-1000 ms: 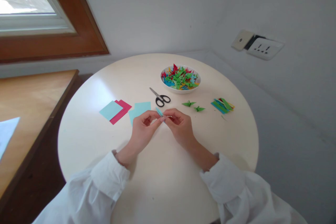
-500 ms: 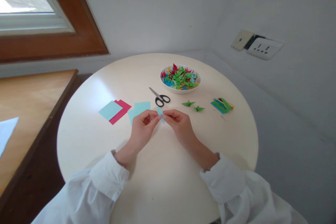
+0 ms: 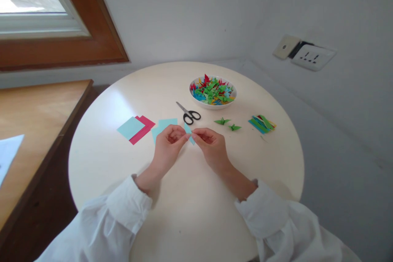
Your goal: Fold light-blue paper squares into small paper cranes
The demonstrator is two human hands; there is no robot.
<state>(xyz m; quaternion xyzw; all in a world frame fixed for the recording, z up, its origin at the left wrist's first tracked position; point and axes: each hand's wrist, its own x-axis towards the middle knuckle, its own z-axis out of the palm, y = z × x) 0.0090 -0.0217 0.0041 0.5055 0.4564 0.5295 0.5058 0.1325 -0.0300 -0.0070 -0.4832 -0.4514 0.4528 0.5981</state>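
Observation:
Between my hands is a small folded piece of light blue paper (image 3: 188, 129), partly covered by my fingers. My left hand (image 3: 169, 143) pinches its left side with thumb and forefinger. From the other side my right hand (image 3: 211, 145) pinches it the same way, the two thumbs almost meeting. Light blue paper squares (image 3: 166, 123) lie on the table just behind my left hand. Scissors (image 3: 188, 114) with black handles rest right beyond my fingertips, blades pointing away to the left. Two green paper cranes (image 3: 227, 125) sit to the right of my right hand.
A white bowl (image 3: 211, 106) full of colourful paper cranes stands at the back of the round white table (image 3: 184, 213). Coloured paper strips (image 3: 262, 124) lie at the right. Pink sheets (image 3: 144, 129) and a light blue square (image 3: 130, 127) lie at the left. A wooden desk (image 3: 46, 118) adjoins.
The view has shifted slightly, so everything appears a little further right. Both hands keep their pinch on the folded blue paper, with no other clear change.

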